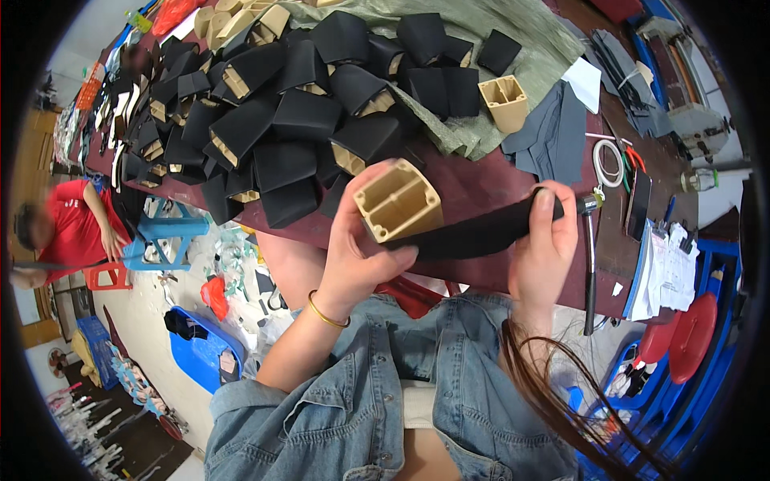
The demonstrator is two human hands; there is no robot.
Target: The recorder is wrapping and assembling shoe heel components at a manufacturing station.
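Note:
My left hand (357,248) is closed around a beige hollow plastic block (399,202), its ribbed open end facing up. Its thumb presses one end of a black fabric strip (473,232) against the block's lower side. The strip stretches out to the right, where my right hand (545,240) pinches its other end between thumb and fingers. A second bare beige block (504,103) stands on the table to the far right of the pile. Many similar blocks wrapped in black (309,116) are heaped on the table beyond my hands.
A hammer (590,272) lies right of my right hand, by a white cable coil (608,163) and red-handled pliers (635,158). Grey sheets (549,132) and green cloth (481,136) cover part of the dark red table (321,232). Someone in red (76,220) sits at left near a blue stool (168,228).

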